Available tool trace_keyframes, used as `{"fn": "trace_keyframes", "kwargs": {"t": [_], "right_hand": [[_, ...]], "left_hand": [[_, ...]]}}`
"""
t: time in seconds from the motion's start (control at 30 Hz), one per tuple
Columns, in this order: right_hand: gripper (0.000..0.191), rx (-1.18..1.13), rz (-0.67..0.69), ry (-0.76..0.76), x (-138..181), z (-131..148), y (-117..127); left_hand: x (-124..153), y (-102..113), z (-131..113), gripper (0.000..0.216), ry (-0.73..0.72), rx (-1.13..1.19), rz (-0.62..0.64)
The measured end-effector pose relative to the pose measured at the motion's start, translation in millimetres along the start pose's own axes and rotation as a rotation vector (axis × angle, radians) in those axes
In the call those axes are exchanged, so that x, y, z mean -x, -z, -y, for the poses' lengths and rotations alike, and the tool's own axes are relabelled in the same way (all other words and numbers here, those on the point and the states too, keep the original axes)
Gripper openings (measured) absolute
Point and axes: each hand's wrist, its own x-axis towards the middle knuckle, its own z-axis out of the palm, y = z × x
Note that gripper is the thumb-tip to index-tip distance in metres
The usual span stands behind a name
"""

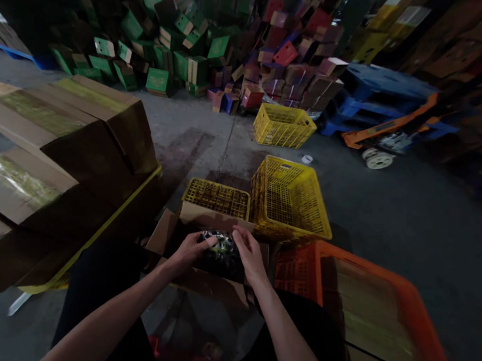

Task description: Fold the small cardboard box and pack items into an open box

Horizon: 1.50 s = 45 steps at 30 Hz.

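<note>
An open cardboard box (217, 283) stands between my knees with its flaps folded outward. Over its opening is a dark, shiny plastic-wrapped pack (222, 257) with something greenish inside; its contents are too dim to name. My left hand (192, 249) grips the pack's left edge, thumb lying across the top. On the opposite side, the bent fingers of my right hand (248, 251) hold its right edge. How far the pack sits inside the box I cannot tell.
Yellow crates (288, 198) stand just beyond the box. Taped cartons (67, 124) are stacked at left, and an orange crate (361, 254) holding a carton is at right. Farther back lie piled green boxes (157, 81), red boxes (286, 54), and an orange pallet jack (390, 124) by blue pallets.
</note>
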Motion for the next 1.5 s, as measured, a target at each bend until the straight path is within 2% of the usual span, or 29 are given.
{"fn": "trace_keyframes", "kwargs": {"t": [0.1, 0.17, 0.43, 0.67, 0.83, 0.9, 1.03, 1.17, 1.27, 1.37, 1.5], "right_hand": [[0.057, -0.086, 0.175, -0.043, 3.7, 2.3, -4.4], [0.062, -0.079, 0.235, -0.05, 4.9, 3.7, -5.8], [0.042, -0.044, 0.215, -0.032, 5.2, 7.8, -3.1], [0.042, -0.019, 0.123, -0.005, 0.6, -0.6, -1.7], [0.043, -0.024, 0.062, -0.019, -1.6, -4.1, -1.2], [0.043, -0.022, 0.055, -0.022, -1.8, -4.1, -0.6], [0.042, -0.052, 0.098, -0.066, -0.7, -0.5, -0.2], [0.048, -0.082, 0.166, -0.099, 3.4, 5.9, -2.5], [0.061, -0.028, 0.226, -0.035, 6.7, 9.5, -3.8], [0.07, 0.076, 0.209, 0.067, 7.1, 12.1, -2.2], [0.053, 0.135, 0.223, 0.166, 3.5, 15.8, 2.2]], "left_hand": [[-0.6, 1.9, -2.7, 0.052, -0.005, -0.038, -0.084], [-0.9, 3.4, -4.0, 0.052, -0.016, -0.058, -0.117], [-5.6, 5.6, 3.1, 0.056, -0.026, -0.06, -0.119], [-1.4, 1.9, -4.7, 0.062, -0.026, -0.002, -0.131], [-2.8, 4.8, -3.2, 0.085, -0.018, 0.075, -0.07], [-3.5, 6.5, -1.1, 0.087, -0.042, 0.056, -0.055], [-4.6, 8.5, 0.4, 0.083, -0.081, 0.023, -0.071], [-5.8, 9.1, -2.1, 0.083, -0.049, 0.046, -0.122], [-5.4, 8.3, -7.0, 0.086, -0.005, 0.092, -0.198], [-3.6, 6.8, -11.6, 0.084, 0.011, 0.117, -0.225], [-2.3, 6.8, -11.2, 0.077, 0.027, 0.121, -0.196]]}}
